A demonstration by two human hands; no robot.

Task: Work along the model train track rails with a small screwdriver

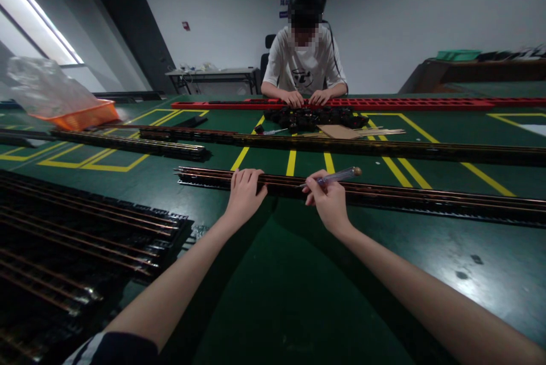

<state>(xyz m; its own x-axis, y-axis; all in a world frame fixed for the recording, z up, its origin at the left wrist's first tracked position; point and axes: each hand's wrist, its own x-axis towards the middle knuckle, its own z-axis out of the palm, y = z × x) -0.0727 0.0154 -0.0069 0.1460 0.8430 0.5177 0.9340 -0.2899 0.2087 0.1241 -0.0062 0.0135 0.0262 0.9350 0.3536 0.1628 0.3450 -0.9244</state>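
Observation:
A long black rail (409, 197) with copper strips lies across the green table in front of me. My left hand (246, 191) grips the rail near its left end, fingers over the far side and thumb on the near side. In my right hand (328, 201) is a screwdriver (339, 177) with a clear purplish handle, its butt pointing up to the right. The tip angles down to the left, at the rail's strips; whether it touches them I cannot tell.
Many similar rails (85, 223) lie at the left. Beyond stretch another long rail (384, 148), a cardboard piece (339, 132) and black parts (307, 119). Across the table a person (305, 63) works at a red rail (392, 103). An orange basket (85, 116) holds plastic bags.

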